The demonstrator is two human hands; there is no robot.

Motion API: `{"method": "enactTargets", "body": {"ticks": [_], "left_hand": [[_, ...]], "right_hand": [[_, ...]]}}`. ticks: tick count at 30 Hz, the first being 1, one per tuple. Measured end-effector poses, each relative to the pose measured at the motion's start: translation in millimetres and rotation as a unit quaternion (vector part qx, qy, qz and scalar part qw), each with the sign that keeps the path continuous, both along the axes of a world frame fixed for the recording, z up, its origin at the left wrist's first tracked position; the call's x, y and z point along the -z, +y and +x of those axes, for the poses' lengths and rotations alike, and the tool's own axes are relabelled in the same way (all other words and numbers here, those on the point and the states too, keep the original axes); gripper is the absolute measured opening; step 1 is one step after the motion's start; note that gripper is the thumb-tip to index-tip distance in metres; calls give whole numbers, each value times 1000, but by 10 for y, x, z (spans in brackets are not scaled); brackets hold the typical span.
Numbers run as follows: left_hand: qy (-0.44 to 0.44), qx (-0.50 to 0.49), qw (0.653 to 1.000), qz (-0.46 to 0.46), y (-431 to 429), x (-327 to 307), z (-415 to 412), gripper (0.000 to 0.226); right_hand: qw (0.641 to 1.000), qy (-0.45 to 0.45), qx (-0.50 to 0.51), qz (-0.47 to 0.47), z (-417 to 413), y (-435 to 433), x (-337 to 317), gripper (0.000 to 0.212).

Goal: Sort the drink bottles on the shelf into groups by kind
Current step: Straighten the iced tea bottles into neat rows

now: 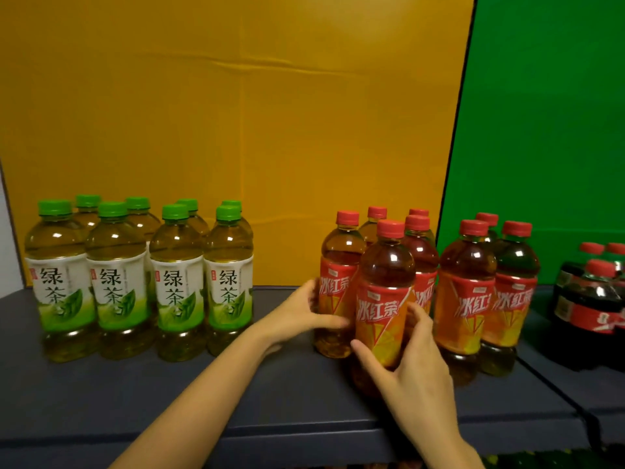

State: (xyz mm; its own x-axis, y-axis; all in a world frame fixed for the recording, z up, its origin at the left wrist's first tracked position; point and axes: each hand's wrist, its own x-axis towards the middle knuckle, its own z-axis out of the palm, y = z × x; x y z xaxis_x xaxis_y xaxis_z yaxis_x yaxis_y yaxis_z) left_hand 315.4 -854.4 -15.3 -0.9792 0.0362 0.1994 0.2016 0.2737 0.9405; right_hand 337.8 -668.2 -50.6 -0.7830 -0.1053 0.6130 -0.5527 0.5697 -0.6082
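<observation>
Head view, starting at the shelf's (236, 394) left end: eight green teas (116, 275) stand upright in a tight block toward the back edge. Their green caps are on and each is full of pale yellow-green drink. A bare stretch of shelf separates them from the red teas (466, 292). I count eight of these, red-capped and full of amber-brown tea, upright to the right of the middle. They stand looser, with five bunched at the left and three just beside them.

My left hand (301, 313) is wrapped round the lower label of the left bottle (338, 265) of that bunch, thumb on its left side and fingers across its front. My right hand (416, 377) holds the front bottle (385, 286) low on the label, thumb on its left flank and fingers round its right. That bottle stands nearest the shelf's front edge, ahead of its neighbours. I cannot tell whether it touches the left bottle. Its long axis is vertical and it lies straight ahead of my right hand, which is the nearer one. I judge its place is back among the rest of its kind.

At the far right stand the colas (588, 299), dark and red-capped. The frame cuts them off, so I cannot count them. Behind everything are a yellow board (236, 113) and, to its right, a green board (541, 130).
</observation>
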Motion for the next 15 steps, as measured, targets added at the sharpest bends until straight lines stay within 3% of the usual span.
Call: {"method": "enactTargets", "body": {"ticks": [4,15], "left_hand": [[7,-15,1000,2,38,58,-57,53],[69,-181,981,-31,-110,159,11,70]], "right_hand": [[1000,-7,-22,-2,-44,33,17,90],[993,-35,-115,-9,-90,-82,-54,83]]}}
